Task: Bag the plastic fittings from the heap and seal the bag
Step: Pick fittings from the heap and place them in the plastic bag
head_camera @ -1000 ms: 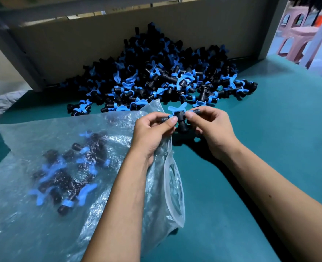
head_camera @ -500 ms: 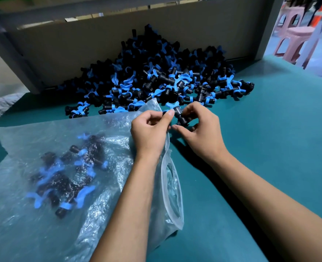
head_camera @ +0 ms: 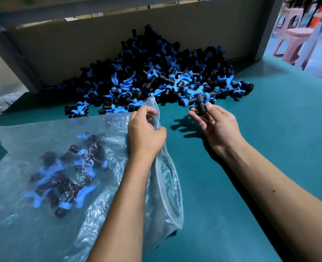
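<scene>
Holding one fitting (head_camera: 199,103), right hand (head_camera: 216,125); left hand (head_camera: 146,129) grips one bag (head_camera: 43,214).

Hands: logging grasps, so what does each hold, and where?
Right hand pinches a fitting by its lower stem; left hand grips the bag at its mouth edge.

1. We see a clear, crinkled, glossy plastic bag (head_camera: 92,214).
2. The heap (head_camera: 156,76) holds matt black plastic fittings with smooth blue parts.
3. Behind stands plain brown cardboard (head_camera: 80,46).
4. The teal tabletop (head_camera: 270,148) looks matt.
</scene>
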Tool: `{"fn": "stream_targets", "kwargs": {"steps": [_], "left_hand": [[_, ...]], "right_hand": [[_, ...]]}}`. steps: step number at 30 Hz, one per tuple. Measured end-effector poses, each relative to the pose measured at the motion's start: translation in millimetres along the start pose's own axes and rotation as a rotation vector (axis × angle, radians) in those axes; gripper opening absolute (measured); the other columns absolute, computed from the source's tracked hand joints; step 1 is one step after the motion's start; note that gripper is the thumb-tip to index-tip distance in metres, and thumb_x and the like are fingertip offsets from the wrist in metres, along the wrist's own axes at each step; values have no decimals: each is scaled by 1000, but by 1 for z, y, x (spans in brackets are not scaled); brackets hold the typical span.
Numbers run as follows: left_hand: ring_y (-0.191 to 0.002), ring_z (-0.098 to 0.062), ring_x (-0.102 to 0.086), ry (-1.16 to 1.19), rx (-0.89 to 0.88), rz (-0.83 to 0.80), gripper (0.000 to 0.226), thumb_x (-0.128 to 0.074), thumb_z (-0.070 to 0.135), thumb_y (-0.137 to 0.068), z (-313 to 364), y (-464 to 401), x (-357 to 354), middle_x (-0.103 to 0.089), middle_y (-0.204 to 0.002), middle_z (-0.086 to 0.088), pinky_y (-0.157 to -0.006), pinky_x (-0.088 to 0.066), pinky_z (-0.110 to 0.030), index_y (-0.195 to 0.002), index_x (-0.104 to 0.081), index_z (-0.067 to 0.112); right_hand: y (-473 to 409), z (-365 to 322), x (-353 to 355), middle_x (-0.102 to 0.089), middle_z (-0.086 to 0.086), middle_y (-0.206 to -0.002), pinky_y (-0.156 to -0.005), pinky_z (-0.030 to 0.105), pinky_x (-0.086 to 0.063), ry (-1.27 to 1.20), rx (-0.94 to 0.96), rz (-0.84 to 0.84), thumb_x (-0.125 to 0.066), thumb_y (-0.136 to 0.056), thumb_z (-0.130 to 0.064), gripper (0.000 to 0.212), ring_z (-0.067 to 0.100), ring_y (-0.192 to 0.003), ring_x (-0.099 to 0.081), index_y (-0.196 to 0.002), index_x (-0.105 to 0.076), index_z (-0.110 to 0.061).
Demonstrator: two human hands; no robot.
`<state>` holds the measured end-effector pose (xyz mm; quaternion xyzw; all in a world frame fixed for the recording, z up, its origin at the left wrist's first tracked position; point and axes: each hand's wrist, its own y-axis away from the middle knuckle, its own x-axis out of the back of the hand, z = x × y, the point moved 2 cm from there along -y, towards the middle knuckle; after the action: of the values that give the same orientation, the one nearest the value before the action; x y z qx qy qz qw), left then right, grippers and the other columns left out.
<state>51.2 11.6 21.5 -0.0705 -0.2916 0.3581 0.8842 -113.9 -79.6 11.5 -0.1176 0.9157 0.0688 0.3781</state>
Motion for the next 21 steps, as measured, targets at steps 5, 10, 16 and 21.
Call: {"fn": "stream_targets", "kwargs": {"steps": [5,10,16,21], "left_hand": [[-55,-2,-52,194,57,114,17,-65,11,-74,4,-4,13,-61,-72,14,-60,-47,-26,-83,-65,25],[-55,0,-52,259,13,200,13,-68,1,-81,14,-9,26,-61,-67,10,-60,-44,-21,-83,-73,13],[-57,-4,-54,227,-96,250,12,-70,4,-81,33,-15,39,-63,-65,8,-64,-49,-24,-79,-75,15],[-56,-5,-53,187,-200,242,10,-70,7,-81,46,-16,45,-61,-62,10,-63,-47,-23,-77,-75,15]], "right_hand": [[2,-1,-1,-75,19,-91,-50,19,-49,203,4,-15,-55,-103,-16,10,18,-64,-69,-100,-59,-8],[9,3,-7,-71,23,-84,-42,20,-39,397,19,-162,-61,-99,-16,13,17,-49,-54,-87,-60,-12],[33,15,-37,-68,13,-67,-38,21,-38,822,-55,-468,-65,-98,-26,27,18,-43,-54,-77,-62,-9],[53,35,-66,-59,4,-52,-41,22,-43,889,-117,-580,-64,-90,-8,24,15,-41,-55,-68,-59,-3]]}}
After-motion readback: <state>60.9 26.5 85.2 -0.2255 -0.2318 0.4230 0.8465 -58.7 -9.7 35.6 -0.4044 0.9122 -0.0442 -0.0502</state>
